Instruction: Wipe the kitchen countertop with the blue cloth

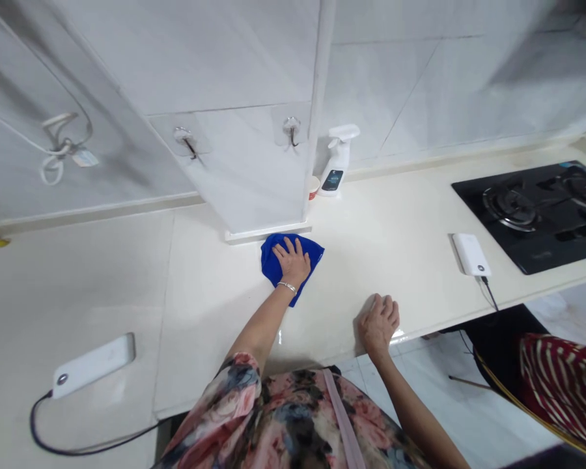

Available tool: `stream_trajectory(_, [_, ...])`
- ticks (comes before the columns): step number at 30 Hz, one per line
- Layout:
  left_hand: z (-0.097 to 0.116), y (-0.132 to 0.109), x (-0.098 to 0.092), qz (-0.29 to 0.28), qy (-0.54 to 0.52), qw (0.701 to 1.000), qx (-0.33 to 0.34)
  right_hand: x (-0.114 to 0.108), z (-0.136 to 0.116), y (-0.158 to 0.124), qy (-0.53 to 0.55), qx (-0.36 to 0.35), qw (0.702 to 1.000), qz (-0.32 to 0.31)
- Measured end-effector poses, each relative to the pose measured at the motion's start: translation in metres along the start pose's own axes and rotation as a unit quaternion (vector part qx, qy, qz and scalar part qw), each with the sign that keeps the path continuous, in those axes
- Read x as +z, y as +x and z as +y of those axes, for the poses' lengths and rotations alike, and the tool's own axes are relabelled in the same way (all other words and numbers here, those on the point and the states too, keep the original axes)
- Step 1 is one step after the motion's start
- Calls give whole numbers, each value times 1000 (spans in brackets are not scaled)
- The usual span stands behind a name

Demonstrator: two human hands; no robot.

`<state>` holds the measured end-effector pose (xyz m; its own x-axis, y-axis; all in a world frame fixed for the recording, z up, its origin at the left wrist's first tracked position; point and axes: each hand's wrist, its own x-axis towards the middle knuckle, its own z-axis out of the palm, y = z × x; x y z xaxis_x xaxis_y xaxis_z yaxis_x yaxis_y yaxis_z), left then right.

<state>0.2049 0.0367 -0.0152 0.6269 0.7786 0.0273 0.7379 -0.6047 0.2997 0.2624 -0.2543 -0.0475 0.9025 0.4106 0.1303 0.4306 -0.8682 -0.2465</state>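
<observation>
My left hand (293,262) lies flat with spread fingers on a blue cloth (272,266), pressing it to the pale countertop (209,293). The cloth is partly bunched, and one corner points right. It sits right at the foot of the tiled pillar (264,182). Further right, my right hand (379,322) rests near the counter's front edge with its fingers curled in. Nothing shows in it.
Behind the pillar's right side stand a white spray bottle (336,163) and a small cup (314,187). A black gas hob (532,208) is at right. White power banks (471,254) with cables lie on both sides. A person in a striped top (561,384) is at lower right.
</observation>
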Motion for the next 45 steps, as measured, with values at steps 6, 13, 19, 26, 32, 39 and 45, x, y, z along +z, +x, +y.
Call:
stream_trajectory(6, [18, 3, 14, -28, -44, 994, 98, 1, 0, -1, 13, -7, 1000, 16])
stream_trajectory(13, [59, 3, 33, -90, -56, 959, 264, 3, 2, 1, 7, -15, 1000, 17])
stream_trajectory(19, [77, -29, 31, -91, -75, 907, 405, 2, 2, 2, 13, -8, 1000, 14])
stream_trajectory(26, [46, -7, 11, -48, -60, 954, 291, 1, 2, 3, 14, -12, 1000, 20])
stream_trajectory(32, [-8, -2, -8, -6, -72, 979, 192, 0, 5, 1, 10, -21, 998, 50])
stream_trajectory(39, [-97, -23, -42, 20, -65, 991, 119, 1, 7, -1, 20, -27, 997, 69])
stream_trajectory(45, [-172, -42, -63, 63, -54, 996, 45, 4, 9, -1, 27, -33, 996, 78])
